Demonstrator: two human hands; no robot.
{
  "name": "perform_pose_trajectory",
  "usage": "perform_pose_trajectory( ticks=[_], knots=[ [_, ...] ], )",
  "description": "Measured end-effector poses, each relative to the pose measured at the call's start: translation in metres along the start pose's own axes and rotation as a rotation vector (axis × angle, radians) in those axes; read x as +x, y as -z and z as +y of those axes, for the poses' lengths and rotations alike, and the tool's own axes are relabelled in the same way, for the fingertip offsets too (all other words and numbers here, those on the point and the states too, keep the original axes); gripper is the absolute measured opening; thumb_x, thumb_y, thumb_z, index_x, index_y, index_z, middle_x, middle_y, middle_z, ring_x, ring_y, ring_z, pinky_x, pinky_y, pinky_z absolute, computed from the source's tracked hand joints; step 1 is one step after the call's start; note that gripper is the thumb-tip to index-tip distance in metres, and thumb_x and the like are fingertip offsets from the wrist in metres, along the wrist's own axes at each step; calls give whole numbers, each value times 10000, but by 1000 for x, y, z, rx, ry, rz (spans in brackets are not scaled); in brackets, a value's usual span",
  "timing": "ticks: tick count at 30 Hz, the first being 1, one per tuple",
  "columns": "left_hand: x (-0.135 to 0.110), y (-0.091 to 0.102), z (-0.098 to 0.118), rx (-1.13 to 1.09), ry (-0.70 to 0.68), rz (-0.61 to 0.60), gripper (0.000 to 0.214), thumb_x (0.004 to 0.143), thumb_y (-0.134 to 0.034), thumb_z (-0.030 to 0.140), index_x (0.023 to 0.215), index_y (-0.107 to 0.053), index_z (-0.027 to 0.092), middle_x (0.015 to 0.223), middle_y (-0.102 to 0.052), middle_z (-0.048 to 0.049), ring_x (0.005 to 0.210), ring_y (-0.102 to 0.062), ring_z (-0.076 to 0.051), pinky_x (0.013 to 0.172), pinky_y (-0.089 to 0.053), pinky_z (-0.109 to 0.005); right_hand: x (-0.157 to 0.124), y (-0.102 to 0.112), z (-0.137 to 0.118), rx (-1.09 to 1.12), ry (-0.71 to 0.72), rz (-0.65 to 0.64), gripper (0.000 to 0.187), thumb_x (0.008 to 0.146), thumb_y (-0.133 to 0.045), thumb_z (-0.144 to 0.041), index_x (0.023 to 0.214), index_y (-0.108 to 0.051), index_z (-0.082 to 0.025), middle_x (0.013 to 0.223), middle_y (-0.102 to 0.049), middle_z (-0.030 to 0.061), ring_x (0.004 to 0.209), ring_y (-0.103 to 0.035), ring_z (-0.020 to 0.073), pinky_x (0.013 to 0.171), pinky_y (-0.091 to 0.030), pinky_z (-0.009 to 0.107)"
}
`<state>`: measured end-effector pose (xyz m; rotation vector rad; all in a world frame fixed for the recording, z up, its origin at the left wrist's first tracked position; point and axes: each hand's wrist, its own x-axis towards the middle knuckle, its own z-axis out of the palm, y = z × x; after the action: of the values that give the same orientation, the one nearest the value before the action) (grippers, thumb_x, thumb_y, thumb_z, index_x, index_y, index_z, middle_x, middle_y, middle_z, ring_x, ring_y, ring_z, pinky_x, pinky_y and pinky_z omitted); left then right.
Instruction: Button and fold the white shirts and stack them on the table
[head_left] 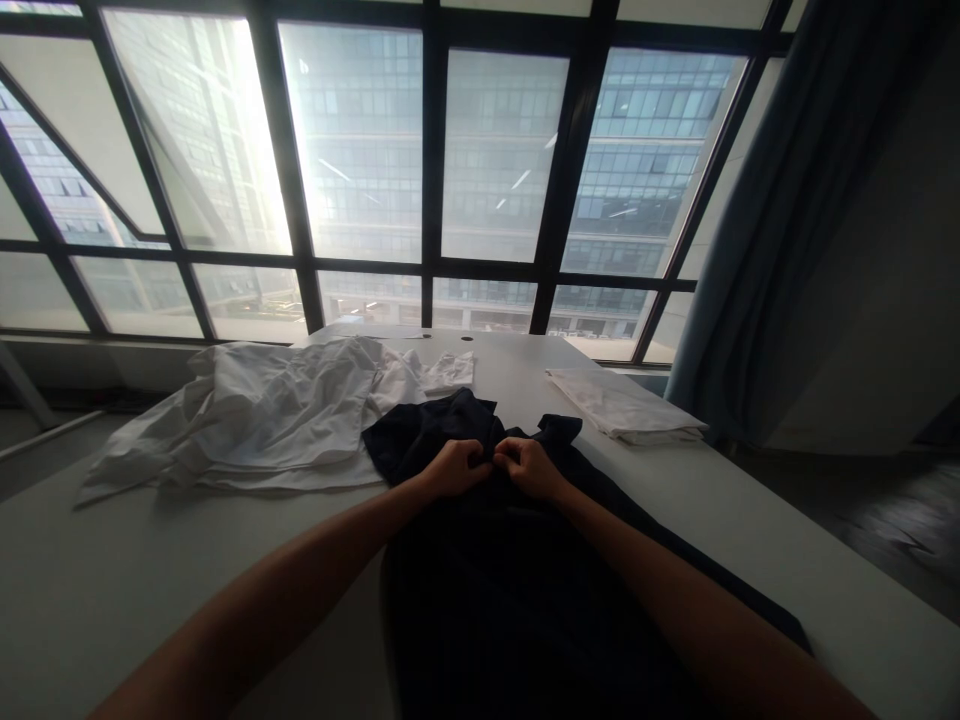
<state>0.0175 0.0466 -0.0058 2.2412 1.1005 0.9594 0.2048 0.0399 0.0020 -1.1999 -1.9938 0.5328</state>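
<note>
Both the left hand (pixel 457 468) and right hand (pixel 527 467) had a pinching grip on the dark garment (pixel 487 600), which lay on the desk (pixel 225 560) between crumpled white cloth (pixel 292 410) and folded white cloth (pixel 626 402).

One left hand (pixel 455 468) and one right hand (pixel 529 466), two in all, were at the centre of the frame, with one dark navy garment (pixel 517 580). One crumpled white heap of cloth (pixel 292 410) lay at centre left, its number of pieces unclear. There was one folded white cloth bundle (pixel 626 405) at centre right, one surface (pixel 150 570), two dark oval grommets (pixel 466 339) near centre and one blue curtain (pixel 757 240) at upper right.
</note>
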Motion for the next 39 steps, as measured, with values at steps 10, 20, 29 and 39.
perform_pose_trajectory(
  ticks=[10, 20, 29, 39],
  knots=[
    [1, -3, 1, 44, 4, 20, 215, 758, -622, 282, 615, -543, 141, 538, -442, 61, 522, -386, -77, 488, -249, -218, 2, -7, -3, -28, -26, 15, 95, 768, -526, -188, 741, -615, -170, 703, -647, 28, 670, -582, 167, 652, -438, 271],
    [3, -5, -3, -7, 21, 62, 131, 692, -624, 237, 635, -556, 141, 541, -426, 69, 534, -373, -76, 503, -251, -215, 3, -14, -8, -33, -57, 42, 104, 748, -499, -175, 684, -581, -183, 662, -619, 16, 648, -560, 165, 619, -411, 264],
    [3, -4, 0, 41, 45, 38, 117, 721, -620, 226, 655, -588, 135, 561, -488, 48, 539, -433, -89, 510, -294, -213, 0, -2, -19, -115, -18, -17, 136, 796, -500, -174, 787, -636, -168, 740, -661, 46, 698, -599, 175, 662, -431, 272],
    [-1, -4, 15, 216, 12, -3, 77, 724, -608, 163, 648, -606, 155, 620, -577, 5, 577, -498, -120, 547, -314, -233, 1, 11, -14, -164, 65, -158, 145, 814, -557, -205, 812, -691, -149, 771, -683, 50, 690, -593, 161, 645, -420, 259]
  ],
)
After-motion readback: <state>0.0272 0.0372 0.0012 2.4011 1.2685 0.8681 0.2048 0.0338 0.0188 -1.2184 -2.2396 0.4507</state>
